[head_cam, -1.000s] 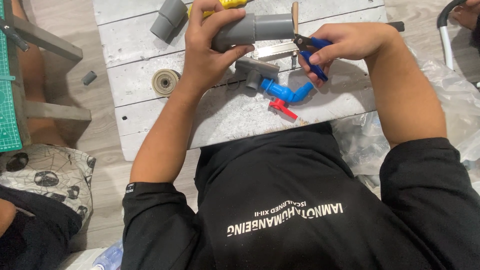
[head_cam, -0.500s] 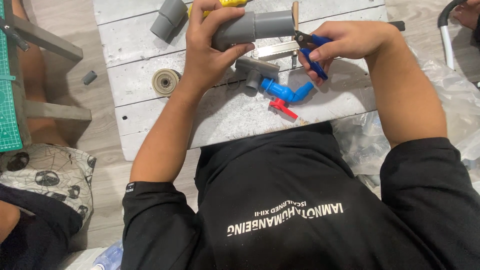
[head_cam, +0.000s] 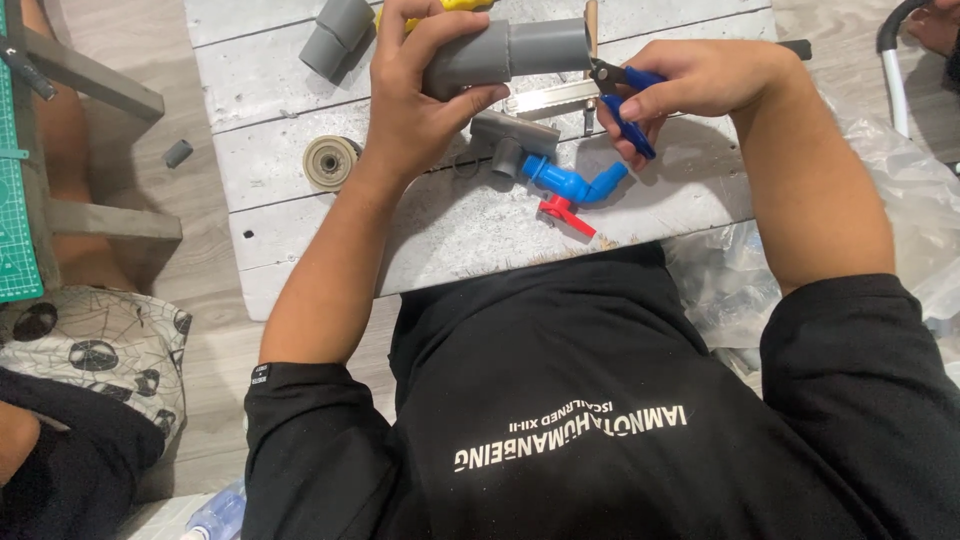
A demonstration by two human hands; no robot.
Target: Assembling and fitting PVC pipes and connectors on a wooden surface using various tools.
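Note:
My left hand [head_cam: 415,115] is wrapped around a short grey plastic pipe with a coupling [head_cam: 525,52], held level above the board. My right hand [head_cam: 705,80] grips blue-handled pliers [head_cam: 632,105], whose dark jaws touch the right end of the pipe. Below both hands a grey tee fitting [head_cam: 510,135] lies on the whitewashed wooden board [head_cam: 450,225]. It is joined to a blue valve piece [head_cam: 572,185] with a red lever [head_cam: 565,212].
On the board lie a grey elbow fitting [head_cam: 335,35], a round tape roll [head_cam: 330,162], a metal blade [head_cam: 550,98] and a yellow object [head_cam: 470,5]. A green cutting mat [head_cam: 15,200] and another person's leg are at the left. Clear plastic sheeting [head_cam: 900,200] is at the right.
Both hands stay almost where they were. The pliers' jaws remain at the pipe's right end, with only a slight shift of the right hand.

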